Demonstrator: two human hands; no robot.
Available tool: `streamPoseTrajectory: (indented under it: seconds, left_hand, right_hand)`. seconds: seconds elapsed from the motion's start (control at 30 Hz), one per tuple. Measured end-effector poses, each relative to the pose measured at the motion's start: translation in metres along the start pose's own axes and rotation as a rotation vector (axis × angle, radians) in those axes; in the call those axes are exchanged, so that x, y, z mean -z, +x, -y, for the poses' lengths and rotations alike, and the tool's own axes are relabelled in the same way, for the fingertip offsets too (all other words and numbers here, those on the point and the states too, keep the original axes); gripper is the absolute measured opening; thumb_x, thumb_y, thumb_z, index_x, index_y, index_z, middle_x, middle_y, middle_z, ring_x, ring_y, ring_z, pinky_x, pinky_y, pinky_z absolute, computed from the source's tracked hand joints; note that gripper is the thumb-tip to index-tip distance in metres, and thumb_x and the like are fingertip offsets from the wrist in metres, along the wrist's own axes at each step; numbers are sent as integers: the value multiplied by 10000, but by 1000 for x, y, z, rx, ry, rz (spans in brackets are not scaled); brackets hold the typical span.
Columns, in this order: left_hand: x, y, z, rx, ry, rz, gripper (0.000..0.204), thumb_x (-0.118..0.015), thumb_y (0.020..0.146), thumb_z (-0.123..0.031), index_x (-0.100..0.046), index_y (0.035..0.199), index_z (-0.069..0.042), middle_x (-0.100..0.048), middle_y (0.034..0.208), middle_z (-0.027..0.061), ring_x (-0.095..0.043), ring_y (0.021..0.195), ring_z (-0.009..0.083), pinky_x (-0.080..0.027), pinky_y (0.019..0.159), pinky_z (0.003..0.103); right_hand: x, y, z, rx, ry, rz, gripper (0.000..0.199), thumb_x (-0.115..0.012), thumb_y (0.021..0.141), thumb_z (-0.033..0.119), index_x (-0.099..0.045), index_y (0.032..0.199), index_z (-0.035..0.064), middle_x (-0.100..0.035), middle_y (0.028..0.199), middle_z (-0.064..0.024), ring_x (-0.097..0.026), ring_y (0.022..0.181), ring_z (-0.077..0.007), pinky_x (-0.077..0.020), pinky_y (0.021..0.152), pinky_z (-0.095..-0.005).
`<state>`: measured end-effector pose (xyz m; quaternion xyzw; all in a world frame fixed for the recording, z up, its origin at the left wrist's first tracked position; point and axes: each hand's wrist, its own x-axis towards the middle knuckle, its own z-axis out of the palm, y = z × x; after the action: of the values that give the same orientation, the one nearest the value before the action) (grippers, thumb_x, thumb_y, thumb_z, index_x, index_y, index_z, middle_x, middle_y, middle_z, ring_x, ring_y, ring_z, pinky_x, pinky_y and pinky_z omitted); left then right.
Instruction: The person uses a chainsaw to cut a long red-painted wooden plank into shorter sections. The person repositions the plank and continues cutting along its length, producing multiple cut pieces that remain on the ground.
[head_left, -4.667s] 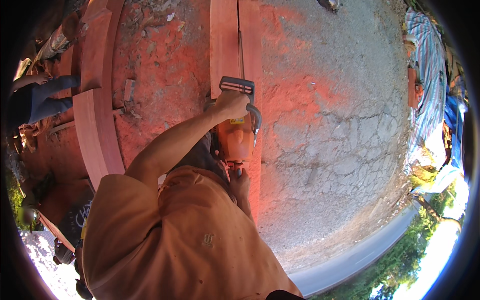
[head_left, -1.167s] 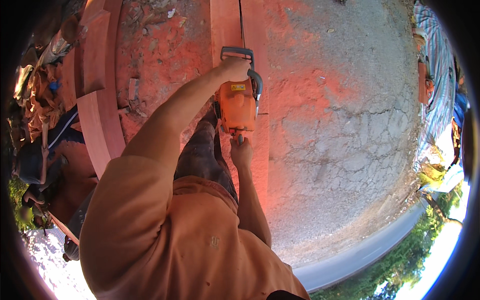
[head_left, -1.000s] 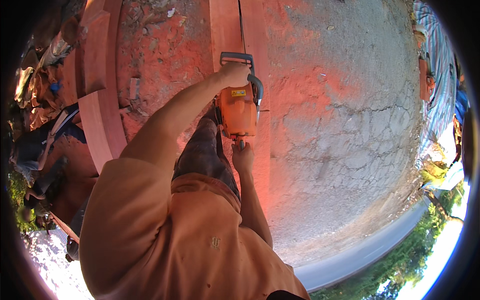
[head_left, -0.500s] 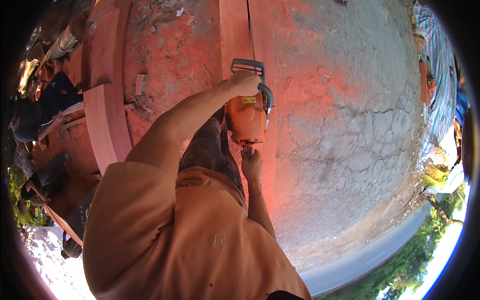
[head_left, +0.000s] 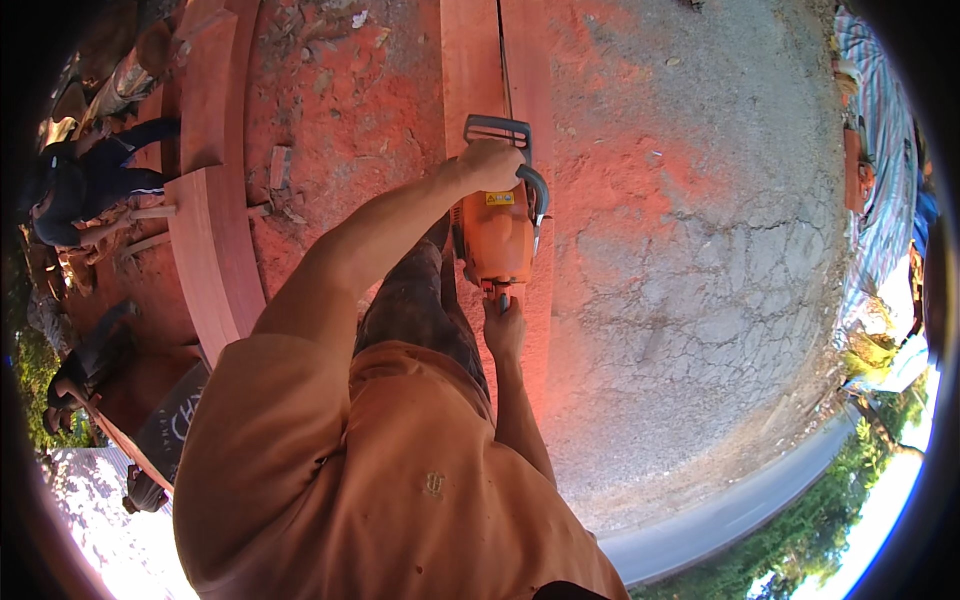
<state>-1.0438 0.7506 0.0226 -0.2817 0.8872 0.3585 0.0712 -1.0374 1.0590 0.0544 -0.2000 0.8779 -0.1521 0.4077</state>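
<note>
An orange chainsaw [head_left: 502, 240] is held over a long reddish plank [head_left: 472, 60]. My left hand [head_left: 492, 165] is wrapped round its dark front handle, just behind the black front guard [head_left: 497, 128]. At the back of the saw, my right hand [head_left: 504, 325] grips the rear handle, its fingers partly hidden. A narrow dark line [head_left: 503, 60] runs ahead of the saw along the plank; I cannot tell how much is guide bar and how much is cut. My leg [head_left: 410, 300] is beside the saw on the left.
More long timbers [head_left: 215, 240] lie to the left, with a co-worker [head_left: 90, 190] bent beyond them and another person [head_left: 95, 360] lower down. Reddish dust covers the ground [head_left: 330, 120]. Cracked pavement [head_left: 720, 290] spreads right, toward a striped tarp [head_left: 880, 150]. A road [head_left: 740, 520] curves at the lower right.
The saw and both my hands stay almost in place. At the left, the co-workers have shifted their posture, and more of a dark lettered board shows beside my sleeve.
</note>
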Motion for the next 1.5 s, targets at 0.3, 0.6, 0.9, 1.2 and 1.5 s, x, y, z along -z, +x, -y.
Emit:
streamPoseTrajectory:
  seconds: [0.3, 0.6, 0.9, 1.2, 1.5]
  left_hand:
    - [-6, 0, 0, 4, 30, 44, 170, -704, 748, -206, -734, 845, -69, -713, 823, 168, -701, 794, 354, -558, 713, 463]
    - [-26, -23, -19, -19, 41, 60, 178, -710, 749, -215, -722, 824, -53, -710, 802, 176, -704, 795, 348, -553, 713, 462]
    - [-42, -53, -45, -50, 50, 68, 187, -719, 753, -243, -716, 819, -68, -710, 785, 168, -707, 759, 343, -558, 697, 464]
    - [-59, -82, -69, -30, 22, 102, 206, -736, 763, -265, -718, 853, -81, -715, 789, 166, -712, 769, 343, -566, 702, 467]
    - [-72, -95, -81, -19, 32, 145, 205, -740, 765, -262, -725, 860, -81, -722, 810, 168, -716, 780, 339, -567, 704, 461]
  right_hand:
    - [-9, -1, -11, -8, 46, -12, 402, -723, 864, 334, -582, 921, -38, -655, 810, -298, -642, 841, -509, -473, 665, -550]
    - [-9, -21, -41, -39, 59, 35, 430, -674, 882, 395, -591, 1017, -4, -655, 862, -319, -623, 871, -534, -463, 679, -591]
    - [-7, -50, -70, -34, 67, -29, 409, -737, 856, 343, -561, 876, -26, -636, 784, -296, -648, 799, -492, -466, 619, -521]
    - [-6, -76, -100, -42, 88, -16, 408, -702, 855, 372, -600, 965, -8, -646, 841, -329, -623, 840, -532, -471, 662, -575]
    - [-8, -96, -116, -52, 111, -33, 362, -695, 865, 348, -605, 947, 7, -645, 840, -323, -617, 846, -536, -466, 663, -569]
